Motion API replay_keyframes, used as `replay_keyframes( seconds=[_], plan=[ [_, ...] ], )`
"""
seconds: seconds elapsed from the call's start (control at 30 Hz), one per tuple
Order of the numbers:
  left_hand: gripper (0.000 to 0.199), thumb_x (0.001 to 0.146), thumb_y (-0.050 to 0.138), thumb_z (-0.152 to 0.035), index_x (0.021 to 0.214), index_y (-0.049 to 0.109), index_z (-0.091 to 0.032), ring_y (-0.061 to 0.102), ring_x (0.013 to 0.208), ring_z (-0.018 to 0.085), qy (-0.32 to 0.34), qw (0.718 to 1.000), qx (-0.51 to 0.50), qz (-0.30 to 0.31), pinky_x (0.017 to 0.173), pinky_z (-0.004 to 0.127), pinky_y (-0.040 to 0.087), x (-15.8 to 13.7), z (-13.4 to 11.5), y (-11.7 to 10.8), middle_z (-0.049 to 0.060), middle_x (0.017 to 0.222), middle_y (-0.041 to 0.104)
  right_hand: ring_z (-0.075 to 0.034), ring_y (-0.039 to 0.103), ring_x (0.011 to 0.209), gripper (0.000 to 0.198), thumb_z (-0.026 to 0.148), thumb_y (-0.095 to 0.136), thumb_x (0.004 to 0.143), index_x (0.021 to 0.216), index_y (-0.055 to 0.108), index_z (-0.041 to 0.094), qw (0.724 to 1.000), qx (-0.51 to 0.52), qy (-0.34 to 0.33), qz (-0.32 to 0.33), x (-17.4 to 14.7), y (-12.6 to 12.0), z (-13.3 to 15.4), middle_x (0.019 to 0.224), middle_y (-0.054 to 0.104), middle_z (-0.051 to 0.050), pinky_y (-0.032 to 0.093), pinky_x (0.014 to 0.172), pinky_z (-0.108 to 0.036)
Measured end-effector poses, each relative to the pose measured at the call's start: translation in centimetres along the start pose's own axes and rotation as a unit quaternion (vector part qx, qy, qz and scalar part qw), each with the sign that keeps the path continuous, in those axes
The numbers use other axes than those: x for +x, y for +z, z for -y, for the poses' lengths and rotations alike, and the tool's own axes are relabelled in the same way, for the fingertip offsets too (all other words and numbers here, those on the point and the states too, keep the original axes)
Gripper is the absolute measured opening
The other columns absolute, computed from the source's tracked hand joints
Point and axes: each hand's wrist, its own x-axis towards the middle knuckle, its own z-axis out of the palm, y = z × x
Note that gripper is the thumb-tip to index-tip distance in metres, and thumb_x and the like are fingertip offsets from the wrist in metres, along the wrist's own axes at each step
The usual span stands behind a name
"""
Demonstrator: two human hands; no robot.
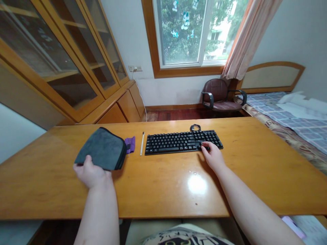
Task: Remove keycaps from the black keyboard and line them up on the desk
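The left grip is clamped on a grey cloth, thumb on top at the near left corner, and it looks lifted over the left side of the worktop. To hold it well, I think a firm but soft pinch is best, so the folds don't slip open. The far end has no hand under it, so it could droop if it tips. It's good to mind the purple bundle just beside it, and the toothbrush lying next along.

The right grip is at the right part of the black keyboard. Its fingertips are bent close together, but I can't tell if they pinch anything or just rest on the keys. A light touch seems wise there, so the keyboard won't slide.

The cloth looks soft and fuzzy, dark grey with a black edge. It seems folded up, with a thick, round side on the right. The keyboard lies flat, with white marks on its keys and its black cable curled up behind it.
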Motion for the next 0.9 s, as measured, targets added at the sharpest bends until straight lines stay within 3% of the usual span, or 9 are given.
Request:
replay_keyframes(
  seconds=[0.07, 0.2, 0.33, 0.43, 0.53, 0.67, 0.77, 0.87, 0.9],
  plan=[
    [0.047, 0.085, 0.024, -0.036, 0.125, 0.037, -0.016, 0.052, 0.116, 0.018, -0.071, 0.991, -0.033, 0.107, 0.088, 0.034, 0.050, -1.7, -0.9, -1.2, 0.007, 0.127, 0.054, -0.024, 0.058, 0.092, 0.030, 0.040, 0.051, 0.081, 0.098, 0.060, 0.018, 1.000, 0.027, 0.004, 0.006, -0.1, 0.0, 0.3, 0.097, 0.065, -0.010, 0.046, 0.081, -0.042],
    [0.051, 0.083, 0.027, -0.052, 0.117, 0.054, -0.025, 0.057, 0.111, 0.023, -0.173, 0.907, -0.150, 0.353, 0.088, 0.041, 0.050, -7.4, -1.6, -1.9, 0.004, 0.104, 0.068, -0.024, 0.059, 0.096, 0.031, 0.043, 0.061, 0.075, 0.095, 0.061, 0.020, 0.963, 0.237, 0.034, 0.123, -1.5, 0.9, 2.5, 0.100, 0.064, -0.009, 0.043, 0.089, -0.044],
    [0.047, 0.079, 0.040, -0.054, 0.103, 0.062, -0.020, 0.062, 0.101, 0.026, -0.278, 0.776, -0.229, 0.518, 0.087, 0.043, 0.050, -14.4, -1.5, 0.0, 0.011, 0.100, 0.068, -0.025, 0.060, 0.100, 0.058, 0.057, 0.066, 0.065, 0.111, 0.056, 0.022, 0.765, 0.544, 0.110, 0.327, -4.8, 3.2, 6.3, 0.115, 0.060, -0.011, 0.045, 0.087, -0.045],
    [0.033, 0.075, 0.054, -0.042, 0.100, 0.059, -0.021, 0.064, 0.092, 0.022, -0.279, 0.805, -0.212, 0.479, 0.083, 0.038, 0.051, -17.2, -1.8, 2.0, 0.006, 0.097, 0.068, -0.027, 0.059, 0.101, 0.063, 0.056, 0.068, 0.063, 0.113, 0.055, 0.019, 0.699, 0.610, 0.160, 0.337, -6.9, 5.0, 8.5, 0.109, 0.064, -0.011, 0.044, 0.088, -0.044],
    [0.029, 0.070, 0.061, -0.033, 0.096, 0.056, -0.022, 0.064, 0.088, 0.019, -0.198, 0.832, -0.191, 0.481, 0.082, 0.033, 0.051, -17.5, -2.6, 3.3, 0.002, 0.091, 0.067, -0.027, 0.060, 0.098, 0.057, 0.036, 0.077, 0.058, 0.108, 0.055, 0.019, 0.730, 0.607, 0.193, 0.247, -7.1, 6.0, 9.5, 0.102, 0.067, -0.008, 0.042, 0.091, -0.043],
    [0.034, 0.074, 0.055, -0.036, 0.104, 0.052, -0.021, 0.064, 0.084, 0.020, -0.248, 0.778, -0.229, 0.530, 0.077, 0.035, 0.052, -16.7, -3.7, 3.9, 0.003, 0.090, 0.066, -0.027, 0.058, 0.104, 0.078, 0.030, 0.082, 0.047, 0.117, 0.047, 0.026, 0.731, 0.630, 0.183, 0.189, -5.3, 6.6, 10.0, 0.109, 0.063, -0.004, 0.043, 0.092, -0.043],
    [0.032, 0.076, 0.052, -0.036, 0.105, 0.052, -0.021, 0.062, 0.090, 0.020, -0.146, 0.825, -0.194, 0.511, 0.081, 0.034, 0.051, -15.4, -3.4, 4.2, 0.004, 0.095, 0.064, -0.028, 0.061, 0.095, 0.065, 0.035, 0.080, 0.048, 0.107, 0.055, 0.023, 0.743, 0.602, 0.177, 0.232, -4.0, 7.0, 10.8, 0.100, 0.066, -0.005, 0.046, 0.088, -0.046],
    [0.033, 0.083, 0.044, -0.035, 0.111, 0.050, -0.020, 0.055, 0.107, 0.021, 0.055, 0.902, -0.047, 0.425, 0.094, 0.036, 0.043, -13.7, -2.0, 4.7, 0.008, 0.112, 0.060, -0.029, 0.062, 0.087, 0.038, 0.032, 0.076, 0.055, 0.089, 0.064, 0.018, 0.852, 0.465, 0.130, 0.205, -2.4, 6.8, 11.3, 0.089, 0.068, -0.006, 0.048, 0.085, -0.047],
    [0.035, 0.084, 0.043, -0.034, 0.116, 0.050, -0.019, 0.051, 0.114, 0.022, 0.118, 0.900, 0.037, 0.419, 0.099, 0.038, 0.039, -13.2, -1.4, 5.0, 0.010, 0.119, 0.057, -0.028, 0.062, 0.087, 0.030, 0.030, 0.073, 0.060, 0.086, 0.066, 0.018, 0.897, 0.401, 0.094, 0.162, -1.7, 6.7, 11.4, 0.088, 0.067, -0.006, 0.047, 0.085, -0.047]
  ],
)
